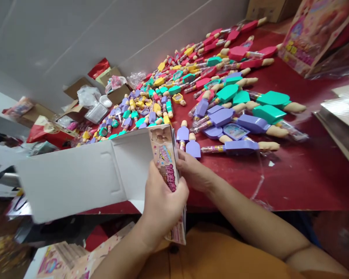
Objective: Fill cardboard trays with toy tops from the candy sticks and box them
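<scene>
In the head view, a left hand [163, 199] grasps a printed carton [164, 155], its white flap [72, 178] spread, at the edge of a red table [302, 170] strewn with colorful toys [222, 117]; the right hand [195, 170] touches its side, its grip too hidden to tell

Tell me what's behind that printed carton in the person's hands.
Beyond the printed carton, held by the left hand and right hand, purple, green, yellow and red toys lie on the red table. Anything directly behind its white panels is hidden.
</scene>
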A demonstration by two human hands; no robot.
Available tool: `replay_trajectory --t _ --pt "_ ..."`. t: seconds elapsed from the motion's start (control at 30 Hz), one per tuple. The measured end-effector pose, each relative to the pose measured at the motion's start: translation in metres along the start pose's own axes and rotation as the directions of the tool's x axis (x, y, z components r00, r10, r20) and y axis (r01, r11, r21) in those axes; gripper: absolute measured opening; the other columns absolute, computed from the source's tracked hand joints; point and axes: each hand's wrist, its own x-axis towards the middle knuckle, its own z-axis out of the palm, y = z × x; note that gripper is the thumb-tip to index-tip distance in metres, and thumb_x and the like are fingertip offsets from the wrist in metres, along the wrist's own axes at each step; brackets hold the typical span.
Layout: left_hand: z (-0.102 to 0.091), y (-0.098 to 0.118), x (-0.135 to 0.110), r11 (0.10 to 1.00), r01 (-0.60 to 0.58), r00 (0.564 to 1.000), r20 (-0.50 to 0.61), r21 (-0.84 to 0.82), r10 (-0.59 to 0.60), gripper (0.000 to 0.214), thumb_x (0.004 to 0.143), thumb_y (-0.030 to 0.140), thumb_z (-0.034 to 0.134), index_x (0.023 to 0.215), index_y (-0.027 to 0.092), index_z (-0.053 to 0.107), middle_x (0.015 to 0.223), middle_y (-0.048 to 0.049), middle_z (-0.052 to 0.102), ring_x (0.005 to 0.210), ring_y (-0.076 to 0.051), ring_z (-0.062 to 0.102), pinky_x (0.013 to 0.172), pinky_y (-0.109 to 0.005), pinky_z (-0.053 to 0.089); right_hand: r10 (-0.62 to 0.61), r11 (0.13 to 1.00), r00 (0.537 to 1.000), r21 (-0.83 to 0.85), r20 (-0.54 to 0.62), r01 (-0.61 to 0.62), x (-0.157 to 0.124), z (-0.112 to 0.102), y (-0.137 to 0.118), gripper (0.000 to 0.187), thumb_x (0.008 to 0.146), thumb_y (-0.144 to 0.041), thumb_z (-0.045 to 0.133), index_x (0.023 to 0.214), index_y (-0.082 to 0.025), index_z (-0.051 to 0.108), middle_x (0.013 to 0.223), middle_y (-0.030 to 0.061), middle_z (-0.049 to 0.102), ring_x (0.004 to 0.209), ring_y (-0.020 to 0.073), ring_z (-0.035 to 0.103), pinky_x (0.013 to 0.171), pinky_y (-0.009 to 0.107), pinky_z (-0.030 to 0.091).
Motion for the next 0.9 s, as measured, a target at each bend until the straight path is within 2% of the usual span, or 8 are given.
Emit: replay_trajectory --t 0.17,0.27,0.37,0.43,0.53,0.63,0.77,0.9 --pt "0.019 0.008 -0.006 0.984 -0.176 0.981 0.084 -0.023 0.178 0.044 0.070 0.017 0.051 0.110 0.018 0.034 0.108 -0.0127 0.052 0.098 -0.024 0.057 0.086 -0.045 0.049 -0.110 0.992 0.982 -0.083 -0.154 0.098 -0.012 -0.011 -0.013 0.027 0.067 -0.033 0.073 0.084 -0.019 0.057 0.074 -0.0049 0.060 0.067 0.0102 0.057 0.067 0.021 0.049" --pt "0.030 0.015 -0.009 0.978 -0.183 0.972 0.130 -0.096 0.195 0.044 0.073 0.020 0.050 0.111 0.019 0.029 0.113 -0.0143 0.052 0.107 -0.024 0.056 0.092 -0.045 0.048 -0.172 0.981 0.923 -0.145 -0.345 0.129 -0.017 -0.011 -0.016 0.032 0.062 -0.034 0.075 0.083 -0.019 0.056 0.066 -0.0045 0.056 0.061 0.0124 0.055 0.064 0.026 0.050" --pt "0.035 0.021 -0.013 0.979 -0.172 0.970 0.156 -0.113 0.188 0.046 0.071 0.020 0.050 0.112 0.019 0.027 0.113 -0.0141 0.052 0.110 -0.025 0.055 0.096 -0.045 0.047 -0.250 0.949 0.838 -0.292 -0.484 0.114 -0.024 -0.006 -0.021 0.037 0.064 -0.040 0.073 0.089 -0.019 0.056 0.082 0.0016 0.063 0.076 0.0184 0.060 0.072 0.032 0.052" --pt "0.030 0.024 -0.014 0.978 -0.151 0.970 0.172 -0.140 0.174 0.046 0.071 0.021 0.051 0.111 0.020 0.028 0.109 -0.0120 0.054 0.107 -0.024 0.057 0.092 -0.042 0.049 -0.324 0.911 0.806 -0.393 -0.494 0.125 -0.031 -0.001 -0.028 0.039 0.067 -0.042 0.072 0.093 -0.019 0.055 0.093 0.0045 0.064 0.085 0.0212 0.061 0.076 0.034 0.052" --pt "0.013 0.024 -0.010 0.950 -0.082 0.984 0.128 -0.302 0.126 0.049 0.067 0.024 0.058 0.108 0.022 0.032 0.102 -0.0062 0.056 0.095 -0.020 0.061 0.082 -0.035 0.054 -0.377 0.871 0.872 -0.439 -0.312 0.219 -0.048 0.005 -0.042 0.044 0.076 -0.045 0.064 0.108 -0.020 0.050 0.110 0.0076 0.061 0.103 0.0224 0.059 0.087 0.036 0.051" --pt "-0.003 0.019 -0.003 0.798 -0.052 0.998 0.003 -0.600 0.068 0.046 0.066 0.026 0.060 0.106 0.023 0.036 0.100 -0.0033 0.057 0.088 -0.019 0.061 0.078 -0.033 0.054 -0.256 0.859 0.960 -0.484 -0.117 0.170 -0.069 0.009 -0.047 0.066 0.072 -0.038 0.071 0.127 -0.021 0.037 0.134 0.0091 0.047 0.123 0.0219 0.047 0.100 0.036 0.044" --pt "-0.002 0.013 -0.006 0.604 0.018 0.999 0.036 -0.797 0.017 0.047 0.065 0.030 0.065 0.105 0.023 0.042 0.094 -0.0030 0.059 0.079 -0.020 0.062 0.073 -0.034 0.053 -0.045 0.901 0.989 -0.433 -0.142 -0.021 -0.087 0.011 -0.039 0.072 0.072 -0.037 0.072 0.131 -0.023 0.034 0.133 0.0095 0.048 0.118 0.0236 0.051 0.094 0.036 0.049" --pt "0.007 0.011 -0.017 0.604 0.038 0.999 0.032 -0.796 -0.021 0.059 0.064 0.033 0.070 0.115 0.025 0.041 0.103 -0.0039 0.059 0.089 -0.022 0.062 0.078 -0.034 0.052 -0.113 0.920 0.976 -0.391 -0.184 0.033 -0.087 0.014 -0.027 0.060 0.073 -0.037 0.071 0.124 -0.022 0.044 0.122 0.0072 0.057 0.109 0.0223 0.057 0.088 0.034 0.051"
